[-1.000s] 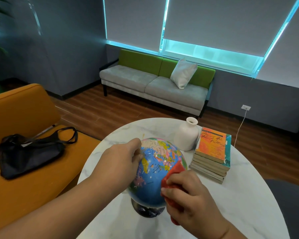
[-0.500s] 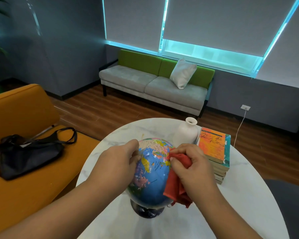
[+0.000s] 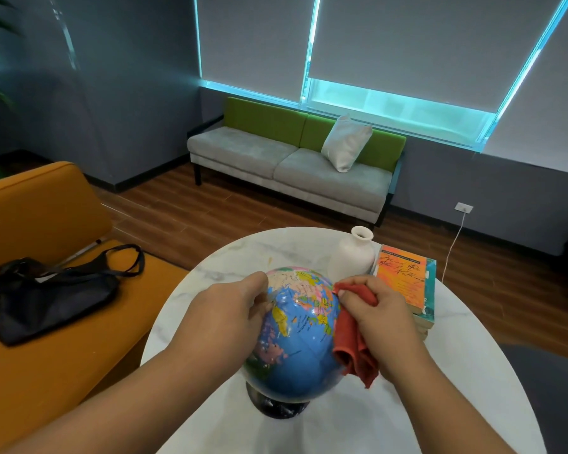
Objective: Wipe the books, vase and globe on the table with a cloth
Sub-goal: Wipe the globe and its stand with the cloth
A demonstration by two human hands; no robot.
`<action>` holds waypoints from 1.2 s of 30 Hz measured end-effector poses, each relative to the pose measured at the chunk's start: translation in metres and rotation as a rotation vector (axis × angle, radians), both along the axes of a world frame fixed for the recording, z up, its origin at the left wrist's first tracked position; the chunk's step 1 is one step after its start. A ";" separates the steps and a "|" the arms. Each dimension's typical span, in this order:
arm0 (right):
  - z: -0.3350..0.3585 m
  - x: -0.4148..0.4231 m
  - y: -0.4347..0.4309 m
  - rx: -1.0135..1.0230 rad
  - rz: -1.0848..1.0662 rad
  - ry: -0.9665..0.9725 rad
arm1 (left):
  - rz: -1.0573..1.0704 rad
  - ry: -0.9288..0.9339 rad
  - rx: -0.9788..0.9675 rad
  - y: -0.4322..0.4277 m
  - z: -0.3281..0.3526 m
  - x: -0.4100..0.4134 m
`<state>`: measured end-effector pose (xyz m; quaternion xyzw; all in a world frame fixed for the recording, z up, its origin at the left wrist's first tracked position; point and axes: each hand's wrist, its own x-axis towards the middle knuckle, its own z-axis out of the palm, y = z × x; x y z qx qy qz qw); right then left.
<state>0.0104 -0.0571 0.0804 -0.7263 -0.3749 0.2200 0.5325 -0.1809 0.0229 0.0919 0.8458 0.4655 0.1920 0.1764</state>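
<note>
While the left hand (image 3: 223, 309) is holding the globe (image 3: 302, 352) on the table (image 3: 456, 388) at its 9 o'clock side, the right hand (image 3: 384, 319) is gripping the red cloth (image 3: 350, 339) and pressing it on the 3 o'clock side.

The globe (image 3: 302, 348) is blue, its countries pink, yellow and green, on a black base (image 3: 282, 408). The cloth (image 3: 351, 342) is red, the vase (image 3: 353, 257) white, the top book (image 3: 402, 280) orange with teal. White table (image 3: 440, 404), grey-veined — black bag (image 3: 46, 299).
</note>
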 end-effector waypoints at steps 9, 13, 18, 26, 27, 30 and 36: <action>0.025 -0.036 0.005 -0.034 0.543 -0.717 | -0.027 -0.012 -0.005 -0.002 -0.001 -0.004; 0.019 -0.013 0.015 0.028 0.251 -0.227 | -0.005 -0.047 -0.027 0.000 -0.002 -0.004; -0.016 0.016 0.010 -0.057 -0.035 0.508 | 0.002 -0.065 -0.014 0.002 -0.003 -0.006; -0.037 0.013 0.007 -0.102 -0.150 0.412 | -0.007 -0.029 0.004 0.002 -0.003 -0.003; -0.031 0.010 0.008 -0.086 -0.136 0.233 | -0.004 -0.023 0.005 0.001 -0.003 -0.003; -0.001 -0.005 0.008 0.009 0.040 -0.244 | -0.002 -0.009 0.028 -0.003 -0.003 -0.001; 0.020 -0.039 0.012 -0.035 0.358 -0.631 | -0.026 -0.026 0.021 -0.003 -0.003 -0.003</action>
